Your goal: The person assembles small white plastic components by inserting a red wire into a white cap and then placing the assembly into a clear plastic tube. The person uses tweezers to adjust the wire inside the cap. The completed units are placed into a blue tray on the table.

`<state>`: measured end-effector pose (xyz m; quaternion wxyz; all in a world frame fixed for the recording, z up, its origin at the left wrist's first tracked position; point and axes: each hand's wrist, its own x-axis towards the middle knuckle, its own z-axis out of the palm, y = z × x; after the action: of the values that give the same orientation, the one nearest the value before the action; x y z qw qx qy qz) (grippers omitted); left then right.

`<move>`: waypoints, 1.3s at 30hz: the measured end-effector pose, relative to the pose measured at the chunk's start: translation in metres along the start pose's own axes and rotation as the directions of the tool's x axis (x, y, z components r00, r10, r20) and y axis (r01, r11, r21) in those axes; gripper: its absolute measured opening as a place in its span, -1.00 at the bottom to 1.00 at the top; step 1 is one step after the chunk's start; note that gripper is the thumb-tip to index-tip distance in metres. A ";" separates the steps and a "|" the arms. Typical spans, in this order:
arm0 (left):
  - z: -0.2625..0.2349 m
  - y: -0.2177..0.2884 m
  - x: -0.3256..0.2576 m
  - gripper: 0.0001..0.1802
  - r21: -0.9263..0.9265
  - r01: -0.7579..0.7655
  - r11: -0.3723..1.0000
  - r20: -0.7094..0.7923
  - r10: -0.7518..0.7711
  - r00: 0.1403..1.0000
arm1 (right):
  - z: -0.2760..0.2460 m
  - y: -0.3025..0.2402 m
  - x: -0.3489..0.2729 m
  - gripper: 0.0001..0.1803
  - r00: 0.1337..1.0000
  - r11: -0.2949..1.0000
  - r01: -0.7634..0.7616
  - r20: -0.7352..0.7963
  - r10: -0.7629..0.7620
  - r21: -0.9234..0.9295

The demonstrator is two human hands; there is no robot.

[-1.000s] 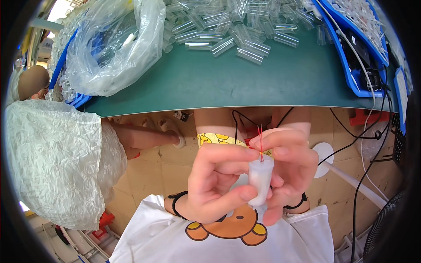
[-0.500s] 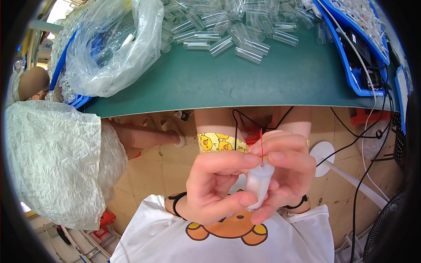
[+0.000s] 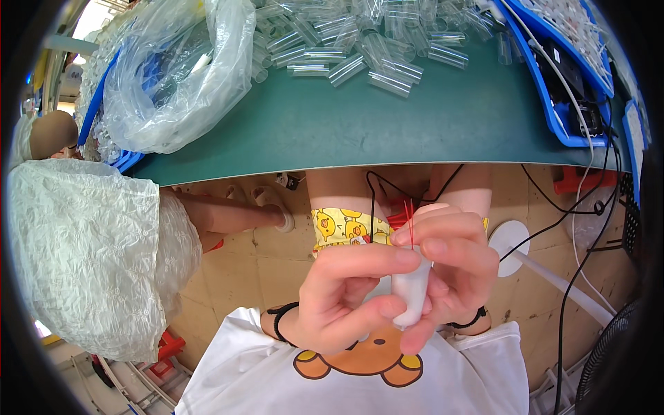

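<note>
Both hands are held close to my chest, below the edge of the green table (image 3: 387, 131). My left hand (image 3: 346, 297) and my right hand (image 3: 453, 266) together grip a small white tube (image 3: 411, 294) that stands roughly upright between the fingers. A thin red wire (image 3: 411, 218) sticks up from the top of the tube, pinched by my right fingertips. Black wires (image 3: 373, 200) hang from the table edge just behind the hands. The tube's lower end shows between the fingers; its middle is hidden.
Several clear plastic tubes (image 3: 360, 55) lie at the far side of the table. A clear plastic bag (image 3: 180, 76) sits at the left, a blue tray (image 3: 560, 90) at the right. Another person in a white crinkled garment (image 3: 83, 256) sits at my left. A white disc (image 3: 508, 245) lies on the tiled floor.
My hands have shifted slightly lower and closer together on the tube. The red wire stands shorter above the tube's top than before.
</note>
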<state>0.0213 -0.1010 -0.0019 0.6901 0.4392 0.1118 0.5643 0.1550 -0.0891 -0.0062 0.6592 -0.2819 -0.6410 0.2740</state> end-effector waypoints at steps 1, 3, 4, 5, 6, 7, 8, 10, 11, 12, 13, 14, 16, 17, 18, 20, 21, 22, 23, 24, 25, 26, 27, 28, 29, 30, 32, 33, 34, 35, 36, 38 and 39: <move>0.000 0.000 0.000 -0.62 -0.017 0.015 1.000 0.001 -0.015 1.000 | 0.001 0.000 -0.001 -0.18 1.000 1.000 -0.001 -0.007 0.001 -0.003; -0.001 0.001 0.004 -0.66 0.108 0.018 0.994 0.017 -0.020 1.000 | 0.002 0.000 -0.002 -0.18 1.000 1.000 -0.003 -0.020 0.003 -0.009; -0.001 0.002 0.006 -0.67 0.169 0.020 0.985 0.025 -0.024 0.999 | 0.001 -0.001 -0.002 -0.18 1.000 1.000 -0.008 -0.012 0.008 -0.011; 0.002 0.004 0.008 -0.67 0.140 0.042 0.989 0.000 -0.042 0.999 | 0.001 -0.002 -0.001 -0.17 1.000 1.000 -0.013 -0.004 0.013 -0.014; 0.005 0.006 0.011 -0.67 0.111 0.062 0.992 -0.025 -0.060 0.998 | 0.001 -0.003 0.000 -0.17 1.000 1.000 -0.017 0.005 0.017 -0.017; 0.007 0.006 0.012 -0.67 0.080 0.082 0.993 -0.050 -0.078 0.996 | 0.001 -0.003 -0.001 -0.16 1.000 1.000 -0.028 0.005 0.028 -0.014; 0.005 0.006 0.013 -0.69 0.007 0.078 0.997 -0.024 -0.077 0.997 | 0.001 -0.003 -0.001 -0.15 0.999 0.999 -0.039 0.005 0.039 -0.012; -0.001 0.005 0.012 -0.69 -0.138 0.073 0.988 0.027 -0.070 0.997 | -0.001 -0.004 -0.002 -0.12 0.998 0.998 -0.064 0.018 0.064 -0.005; -0.002 0.004 0.012 -0.69 -0.130 0.072 0.989 0.025 -0.070 0.997 | -0.003 -0.005 -0.003 -0.11 0.996 0.997 -0.080 0.031 0.080 -0.002; -0.002 0.004 0.012 -0.69 -0.123 0.071 0.990 0.023 -0.069 0.997 | -0.004 -0.005 -0.003 -0.10 0.994 0.995 -0.095 0.044 0.095 0.000; -0.003 0.004 0.013 -0.68 -0.117 0.070 0.991 0.022 -0.068 0.997 | -0.004 -0.005 -0.003 -0.10 0.993 0.995 -0.102 0.051 0.102 -0.002; -0.002 0.005 0.014 -0.70 -0.054 0.089 0.995 0.011 -0.088 0.996 | -0.004 -0.006 -0.003 -0.10 0.992 0.994 -0.109 0.058 0.109 -0.004; -0.001 0.005 0.016 -0.72 0.071 0.127 0.989 -0.016 -0.126 0.992 | -0.005 -0.007 -0.002 -0.11 0.989 0.992 -0.123 0.074 0.125 -0.032; -0.002 0.006 0.015 -0.68 0.048 0.154 0.987 -0.019 -0.154 0.988 | -0.005 -0.007 -0.001 -0.12 0.987 0.990 -0.130 0.082 0.135 -0.057; -0.003 0.006 0.014 -0.64 0.023 0.180 0.983 -0.022 -0.180 0.983 | -0.006 -0.008 0.000 -0.14 0.985 0.987 -0.136 0.091 0.144 -0.083; -0.003 0.007 0.013 -0.53 0.028 0.223 0.974 -0.062 -0.221 0.973 | -0.008 -0.010 0.002 -0.16 0.978 0.980 -0.175 0.094 0.184 -0.093; -0.001 0.008 0.015 -0.46 0.056 0.241 0.969 -0.097 -0.235 0.967 | -0.008 -0.011 0.003 -0.17 0.975 0.976 -0.193 0.095 0.202 -0.099; 0.000 0.009 0.016 -0.39 0.083 0.259 0.962 -0.132 -0.247 0.960 | -0.009 -0.011 0.003 -0.17 0.973 0.974 -0.199 0.092 0.210 -0.111; 0.000 0.009 0.017 -0.35 0.061 0.257 0.964 -0.148 -0.246 0.958 | -0.010 -0.012 0.004 -0.18 0.972 0.971 -0.205 0.089 0.217 -0.124; 0.001 0.010 0.018 -0.31 0.041 0.254 0.966 -0.165 -0.245 0.956 | -0.010 -0.013 0.004 -0.18 0.971 0.969 -0.210 0.087 0.223 -0.133; 0.001 0.011 0.019 -0.26 0.021 0.251 0.968 -0.181 -0.243 0.953 | -0.010 -0.012 0.002 -0.17 0.974 0.973 -0.203 0.075 0.213 -0.113; -0.001 0.010 0.019 -0.28 0.067 0.233 0.970 -0.172 -0.219 0.960 | -0.009 -0.009 -0.001 -0.16 0.977 0.976 -0.196 0.063 0.203 -0.093; -0.003 0.010 0.018 -0.28 0.069 0.251 0.965 -0.128 -0.241 0.962 | -0.008 -0.008 -0.003 -0.15 0.980 0.979 -0.189 0.052 0.193 -0.075; -0.006 0.011 0.017 -0.28 0.072 0.269 0.960 -0.083 -0.263 0.961 | -0.009 -0.007 -0.003 -0.15 0.982 0.982 -0.176 0.051 0.179 -0.064; -0.009 0.011 0.016 -0.29 0.076 0.287 0.955 -0.038 -0.285 0.958 | -0.010 -0.007 -0.003 -0.16 0.985 0.985 -0.163 0.051 0.165 -0.054; -0.012 0.009 0.015 -0.29 0.122 0.299 0.946 0.016 -0.303 0.953 | -0.011 -0.007 -0.004 -0.16 0.987 0.987 -0.153 0.049 0.155 -0.044; -0.006 0.008 0.014 -0.28 0.081 0.269 0.960 -0.021 -0.268 0.963 | -0.011 -0.010 -0.003 -0.17 0.983 0.983 -0.170 0.051 0.174 -0.075; -0.004 0.007 0.014 -0.27 0.060 0.254 0.965 -0.040 -0.252 0.967 | -0.011 -0.011 -0.003 -0.17 0.982 0.980 -0.179 0.052 0.184 -0.091; -0.002 0.009 0.015 -0.26 0.066 0.256 0.964 -0.053 -0.253 0.966 | -0.011 -0.011 -0.004 -0.18 0.981 0.978 -0.184 0.041 0.189 -0.102; -0.001 0.012 0.016 -0.25 0.073 0.258 0.963 -0.067 -0.254 0.965 | -0.010 -0.011 -0.005 -0.19 0.981 0.976 -0.188 0.031 0.193 -0.113; -0.001 0.015 0.015 -0.24 0.080 0.259 0.963 -0.080 -0.253 0.964 | -0.008 -0.011 -0.007 -0.20 0.981 0.974 -0.191 0.021 0.195 -0.123; -0.009 0.014 0.013 -0.25 0.071 0.205 0.976 0.009 -0.206 0.979 | -0.007 -0.016 -0.007 -0.23 0.976 0.964 -0.213 0.007 0.217 -0.161; -0.014 0.013 0.015 -0.25 0.060 0.187 0.981 0.053 -0.190 0.980 | -0.006 -0.017 -0.006 -0.25 0.972 0.955 -0.233 -0.006 0.236 -0.182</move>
<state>0.0086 -0.0818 0.0048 0.7310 0.4618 0.1481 0.4800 0.1608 -0.1052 0.0015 0.5885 -0.4127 -0.6306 0.2928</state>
